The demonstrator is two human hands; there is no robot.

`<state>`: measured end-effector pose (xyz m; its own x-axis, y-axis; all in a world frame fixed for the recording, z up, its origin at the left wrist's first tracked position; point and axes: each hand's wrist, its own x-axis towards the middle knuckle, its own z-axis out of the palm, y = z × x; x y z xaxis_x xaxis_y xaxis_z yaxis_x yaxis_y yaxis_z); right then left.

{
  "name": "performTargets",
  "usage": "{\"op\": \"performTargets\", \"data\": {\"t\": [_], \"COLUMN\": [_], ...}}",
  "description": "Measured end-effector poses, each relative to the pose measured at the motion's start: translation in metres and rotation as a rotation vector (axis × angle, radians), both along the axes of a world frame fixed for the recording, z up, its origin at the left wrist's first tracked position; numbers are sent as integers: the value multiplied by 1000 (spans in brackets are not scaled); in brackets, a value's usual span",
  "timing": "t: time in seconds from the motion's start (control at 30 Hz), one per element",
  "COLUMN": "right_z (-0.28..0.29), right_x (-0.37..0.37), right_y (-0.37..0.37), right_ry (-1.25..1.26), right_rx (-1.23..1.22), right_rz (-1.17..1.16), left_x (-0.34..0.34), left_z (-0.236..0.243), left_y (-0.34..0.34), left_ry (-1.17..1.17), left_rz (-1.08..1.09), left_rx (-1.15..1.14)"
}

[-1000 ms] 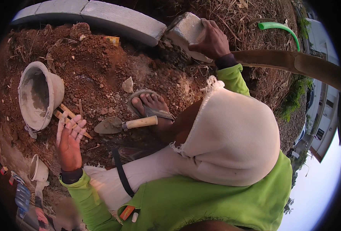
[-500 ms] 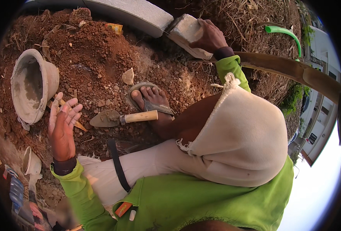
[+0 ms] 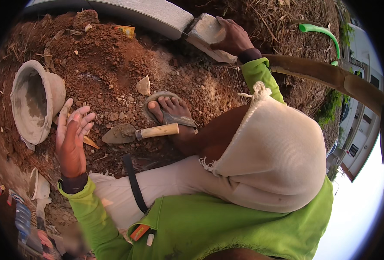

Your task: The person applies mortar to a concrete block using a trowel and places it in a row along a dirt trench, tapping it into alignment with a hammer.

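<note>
My right hand (image 3: 234, 38) is closed over the edge of a rough pale concrete block (image 3: 207, 31), which sits at the end of a long grey kerb (image 3: 157, 16). My left hand (image 3: 72, 145) is raised, palm up and fingers apart, with nothing in it. Beside its fingertips, a grey bucket (image 3: 56, 93) leans toward the left with wet mortar inside. Between my left hand and my sandalled foot (image 3: 170, 108) lies a trowel (image 3: 157, 131), mortar on its blade and its wooden handle pointing right.
Loose red soil (image 3: 109, 60) and a pale stone (image 3: 143, 86) lie ahead of my foot. A curved brown strip (image 3: 322, 73) and a green hose (image 3: 326, 35) are at the right. At lower left are a smaller pale container (image 3: 39, 184), a blue-tinted bottle (image 3: 22, 219) and another person (image 3: 46, 242).
My right hand has shifted slightly leftward along the block. The view has tilted a little; my left hand stays open beside the bucket.
</note>
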<state>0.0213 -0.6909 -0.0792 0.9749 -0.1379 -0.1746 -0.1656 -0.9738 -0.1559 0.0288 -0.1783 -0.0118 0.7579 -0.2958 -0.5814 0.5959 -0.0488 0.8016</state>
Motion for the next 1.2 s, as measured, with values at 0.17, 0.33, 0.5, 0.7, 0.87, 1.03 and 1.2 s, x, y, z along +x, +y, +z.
{"op": "performTargets", "data": {"t": [0.17,0.33,0.5,0.7,0.87,1.03,1.2], "right_z": [-5,-1,-9,-17,-17,-12,-11], "right_x": [-1,-1,-1,-8,-6,-4,-3], "right_y": [-3,2,1,-7,-2,3,7], "right_ry": [8,30,-2,-38,-42,-48,-66], "right_rx": [10,29,44,36,31,46,91], "right_rz": [34,19,40,75,93,77,53], "left_x": [7,18,17,24,23,16,16], "left_z": [2,-6,-14,-7,10,11,6], "left_y": [-13,-15,-20,-35,-47,-52,-52], "left_ry": [-22,-30,15,-2,-65,-73,-31], "left_rz": [13,-72,-78,-127,-123,-137,-218], "left_rx": [2,8,38,31,42,28,38]}}
